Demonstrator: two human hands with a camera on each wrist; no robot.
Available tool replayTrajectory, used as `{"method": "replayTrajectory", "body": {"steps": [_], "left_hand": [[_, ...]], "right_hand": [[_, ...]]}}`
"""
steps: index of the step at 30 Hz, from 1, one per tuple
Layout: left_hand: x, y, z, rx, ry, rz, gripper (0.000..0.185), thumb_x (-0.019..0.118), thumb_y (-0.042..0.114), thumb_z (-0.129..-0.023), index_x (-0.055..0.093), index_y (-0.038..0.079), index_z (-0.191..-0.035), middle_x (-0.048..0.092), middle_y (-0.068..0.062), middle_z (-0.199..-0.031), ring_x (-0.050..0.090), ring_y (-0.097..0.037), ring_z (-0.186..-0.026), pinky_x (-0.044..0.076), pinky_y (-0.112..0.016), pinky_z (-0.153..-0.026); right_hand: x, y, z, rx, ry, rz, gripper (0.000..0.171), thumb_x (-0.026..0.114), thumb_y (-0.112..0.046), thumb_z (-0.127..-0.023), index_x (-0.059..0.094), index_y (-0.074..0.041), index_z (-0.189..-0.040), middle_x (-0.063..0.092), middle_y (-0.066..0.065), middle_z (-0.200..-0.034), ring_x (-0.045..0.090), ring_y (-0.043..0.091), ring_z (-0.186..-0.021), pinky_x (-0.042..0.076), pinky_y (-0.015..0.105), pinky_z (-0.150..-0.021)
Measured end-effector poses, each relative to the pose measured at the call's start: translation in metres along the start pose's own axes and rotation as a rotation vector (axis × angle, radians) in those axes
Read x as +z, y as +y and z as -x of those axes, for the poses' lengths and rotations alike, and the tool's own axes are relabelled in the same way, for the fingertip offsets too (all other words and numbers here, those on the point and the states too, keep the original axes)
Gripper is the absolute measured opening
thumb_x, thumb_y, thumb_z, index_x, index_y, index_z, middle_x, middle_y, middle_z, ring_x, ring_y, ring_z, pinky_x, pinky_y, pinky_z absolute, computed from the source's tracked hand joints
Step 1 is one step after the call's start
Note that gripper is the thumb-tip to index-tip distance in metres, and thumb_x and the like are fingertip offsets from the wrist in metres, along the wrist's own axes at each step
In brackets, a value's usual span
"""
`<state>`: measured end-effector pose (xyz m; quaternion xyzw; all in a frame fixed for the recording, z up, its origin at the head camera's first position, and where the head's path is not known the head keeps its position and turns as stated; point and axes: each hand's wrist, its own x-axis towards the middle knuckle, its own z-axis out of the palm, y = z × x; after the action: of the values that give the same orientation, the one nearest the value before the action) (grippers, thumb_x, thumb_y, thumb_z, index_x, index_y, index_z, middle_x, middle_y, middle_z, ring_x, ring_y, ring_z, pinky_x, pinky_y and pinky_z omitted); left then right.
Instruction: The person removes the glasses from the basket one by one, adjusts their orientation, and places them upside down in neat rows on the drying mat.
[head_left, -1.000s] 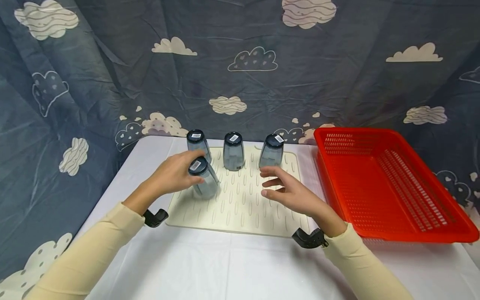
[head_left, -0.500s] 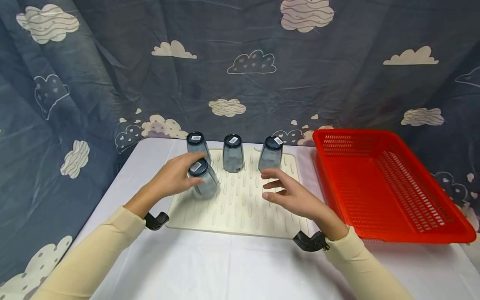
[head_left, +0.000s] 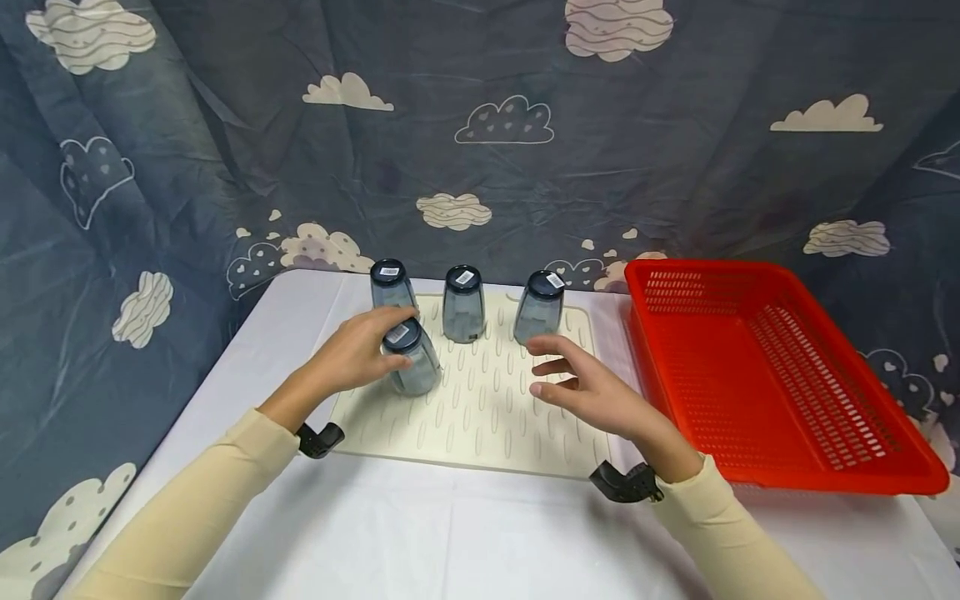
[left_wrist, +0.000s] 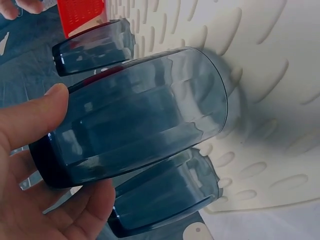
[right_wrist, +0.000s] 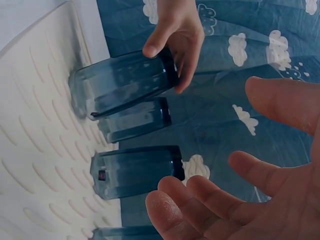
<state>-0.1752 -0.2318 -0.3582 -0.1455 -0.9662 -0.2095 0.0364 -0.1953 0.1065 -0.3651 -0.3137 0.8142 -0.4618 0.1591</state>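
My left hand grips an upside-down blue-tinted drinking glass near its dark base, thumb on one side and fingers on the other. Its rim is down at the left part of a cream ridged drying mat; I cannot tell whether it touches. Along the mat's back edge stand three similar inverted glasses: a left glass partly hidden by my hand, a middle glass and a right glass. My right hand hovers over the mat's right side with loosely bent fingers, holding nothing, just in front of the right glass.
A red perforated plastic basket stands at the right of the table. White cloth covers the tabletop. Behind it hangs a dark blue curtain with cloud prints, close to the back glasses.
The held glass and my left hand have shifted slightly to the right. My right hand has drifted a little to the right too. The three back glasses stay in place.
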Motion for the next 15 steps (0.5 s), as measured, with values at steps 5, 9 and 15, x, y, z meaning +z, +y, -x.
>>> {"method": "replayTrajectory", "body": {"steps": [5, 9, 15], "left_hand": [[0.0035, 0.0002, -0.002, -0.001, -0.004, 0.017, 0.072, 0.081, 0.021, -0.083, 0.048, 0.007, -0.146, 0.054, -0.017, -0.146, 0.05, -0.036, -0.136, 0.043, -0.053, -0.111], [0.0056, 0.0012, -0.0033, -0.001, 0.005, 0.025, 0.072, 0.081, 0.02, -0.082, 0.049, 0.007, -0.145, 0.053, -0.017, -0.146, 0.05, -0.036, -0.137, 0.042, -0.053, -0.112], [0.0085, 0.0019, -0.009, -0.008, -0.002, 0.021, 0.07, 0.08, 0.019, -0.084, 0.049, 0.009, -0.146, 0.052, -0.016, -0.147, 0.049, -0.035, -0.137, 0.041, -0.053, -0.113]], "right_hand": [[0.0002, -0.002, -0.0005, 0.017, -0.001, -0.003, 0.055, 0.065, -0.019, -0.095, 0.041, -0.009, -0.144, 0.045, 0.014, -0.148, 0.055, 0.038, -0.127, 0.051, 0.052, -0.103], [0.0013, -0.0025, -0.0012, 0.026, -0.005, 0.002, 0.056, 0.066, -0.02, -0.095, 0.041, -0.01, -0.144, 0.045, 0.014, -0.148, 0.056, 0.036, -0.127, 0.051, 0.051, -0.103], [0.0009, -0.0018, -0.0014, 0.028, -0.003, 0.004, 0.055, 0.066, -0.02, -0.095, 0.042, -0.012, -0.144, 0.045, 0.013, -0.148, 0.056, 0.034, -0.126, 0.052, 0.05, -0.102]]}}
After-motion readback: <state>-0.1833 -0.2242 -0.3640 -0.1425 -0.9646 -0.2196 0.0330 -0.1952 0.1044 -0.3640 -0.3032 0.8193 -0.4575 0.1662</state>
